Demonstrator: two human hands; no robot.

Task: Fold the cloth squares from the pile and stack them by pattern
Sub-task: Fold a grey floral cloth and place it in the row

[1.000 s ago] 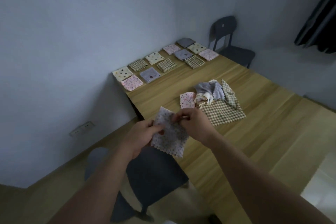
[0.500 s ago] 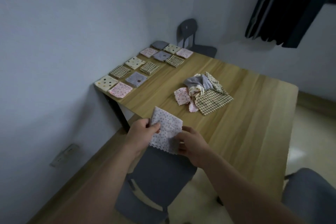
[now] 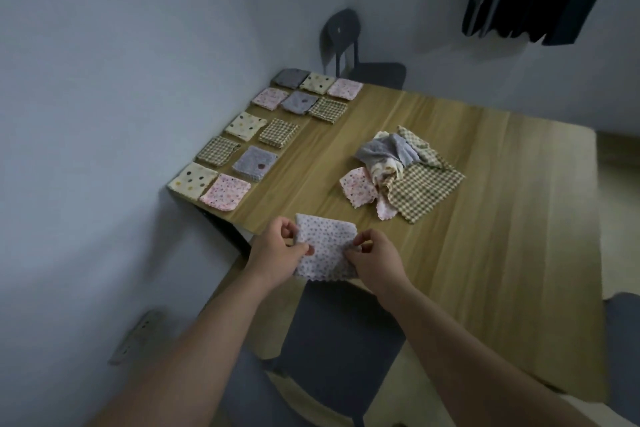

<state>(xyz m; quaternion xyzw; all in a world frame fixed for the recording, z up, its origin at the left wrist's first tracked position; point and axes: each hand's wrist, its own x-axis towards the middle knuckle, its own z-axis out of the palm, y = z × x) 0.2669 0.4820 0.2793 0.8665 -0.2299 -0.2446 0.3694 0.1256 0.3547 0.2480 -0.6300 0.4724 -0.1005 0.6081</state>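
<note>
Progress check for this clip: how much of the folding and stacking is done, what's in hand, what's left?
Done: twelve folded stacks lie in rows along the left edge of the table. In hand: the left hand and right hand pinch a pale spotted cloth over the near edge, not yet placed. Left: the loose pile mid-table, with checked, grey, cream and pink pieces unfolded.

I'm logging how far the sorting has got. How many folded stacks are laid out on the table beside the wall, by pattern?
Grey stacks: 3
Cream dotted stacks: 3
Pink floral stacks: 3
Checked stacks: 3
Total: 12
Left out: the spotted cloth pinched by the left hand and right hand.
</note>
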